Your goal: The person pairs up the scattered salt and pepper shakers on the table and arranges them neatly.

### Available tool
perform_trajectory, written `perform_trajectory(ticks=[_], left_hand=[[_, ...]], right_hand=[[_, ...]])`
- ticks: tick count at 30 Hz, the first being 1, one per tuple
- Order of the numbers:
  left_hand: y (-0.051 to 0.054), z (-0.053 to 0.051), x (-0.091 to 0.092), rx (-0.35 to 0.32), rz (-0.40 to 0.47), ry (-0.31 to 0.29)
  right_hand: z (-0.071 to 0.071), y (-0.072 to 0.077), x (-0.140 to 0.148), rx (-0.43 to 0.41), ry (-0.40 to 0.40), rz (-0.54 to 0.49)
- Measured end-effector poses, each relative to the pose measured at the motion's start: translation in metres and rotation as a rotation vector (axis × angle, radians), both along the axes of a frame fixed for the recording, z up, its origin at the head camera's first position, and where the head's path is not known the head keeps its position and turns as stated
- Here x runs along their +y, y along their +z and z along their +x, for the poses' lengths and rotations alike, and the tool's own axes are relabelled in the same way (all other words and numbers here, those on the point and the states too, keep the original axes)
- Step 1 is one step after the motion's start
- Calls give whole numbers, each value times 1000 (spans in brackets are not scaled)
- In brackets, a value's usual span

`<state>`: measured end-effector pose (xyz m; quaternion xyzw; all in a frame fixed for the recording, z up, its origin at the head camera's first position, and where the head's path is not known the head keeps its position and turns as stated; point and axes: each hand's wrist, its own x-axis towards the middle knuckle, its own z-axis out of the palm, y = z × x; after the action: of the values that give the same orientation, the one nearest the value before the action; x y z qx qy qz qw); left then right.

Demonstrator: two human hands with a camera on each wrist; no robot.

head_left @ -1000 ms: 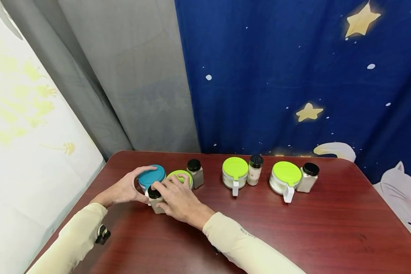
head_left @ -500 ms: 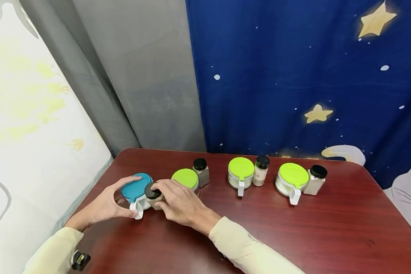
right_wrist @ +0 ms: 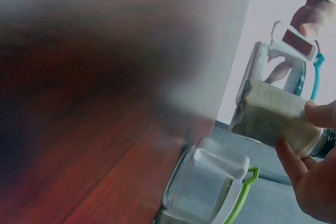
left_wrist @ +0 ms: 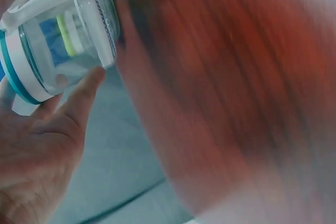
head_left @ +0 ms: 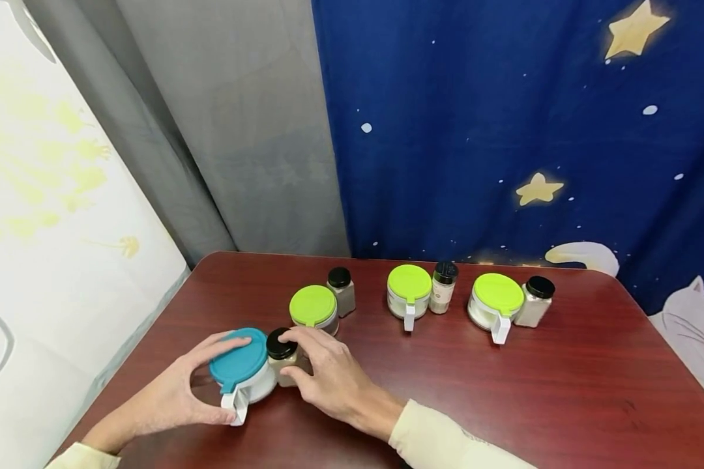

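Observation:
My left hand (head_left: 178, 387) grips a seasoning jar with a blue lid (head_left: 242, 357) and a white handle, fingers on the lid's far side and thumb by the handle. The left wrist view shows the jar's clear body (left_wrist: 63, 51) between the fingers. My right hand (head_left: 337, 378) holds a square spice jar (head_left: 283, 348) with a black cap, thumb and fingers around its sides. The two jars stand side by side, close together. In the right wrist view, pale brown contents show through the spice jar (right_wrist: 273, 114); whether either base touches the table is unclear.
Behind my right hand stand a green-lidded jar (head_left: 313, 305) and a black-capped jar (head_left: 342, 293). Farther right are a green-lidded jar (head_left: 409, 284) with a round shaker (head_left: 442, 290), then another green-lidded jar (head_left: 497, 296) with a square jar (head_left: 534, 303). Curtains hang behind the table (head_left: 504, 391).
The blue-lidded jar has come away from the green-lidded one, first leftward, then nearer to me, in my left hand. My right hand has brought the spice jar nearer too.

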<state>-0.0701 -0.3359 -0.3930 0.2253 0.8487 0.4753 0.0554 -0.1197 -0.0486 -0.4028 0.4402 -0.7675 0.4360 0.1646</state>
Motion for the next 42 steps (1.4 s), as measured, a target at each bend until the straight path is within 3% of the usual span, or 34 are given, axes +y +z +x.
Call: perform_trajectory(ticks=[6, 12, 16, 21, 27, 31, 35, 38, 42], left_hand=[[-5, 6, 27, -27, -13, -50], [-6, 13, 55, -10, -94, 18], [-6, 11, 76, 39, -139, 65], [-6, 6, 106, 2, -166, 93], [0, 4, 138, -9, -228, 18], [3, 3, 162, -24, -249, -47], [0, 0, 187, -21, -230, -106], [-3, -2, 208, -4, -209, -114], [-4, -7, 237, 36, -196, -98]], right_hand=[[7, -3, 28, -26, 11, -18], [13, -2, 55, -58, 48, -7], [10, 5, 75, -65, 71, 4], [13, 4, 102, -75, 54, -7], [27, 3, 136, -200, 52, -71], [38, 6, 162, -354, 1, -63], [45, 10, 188, -469, -59, -27], [49, 12, 204, -491, -124, -20], [53, 12, 222, -440, -230, -36]])
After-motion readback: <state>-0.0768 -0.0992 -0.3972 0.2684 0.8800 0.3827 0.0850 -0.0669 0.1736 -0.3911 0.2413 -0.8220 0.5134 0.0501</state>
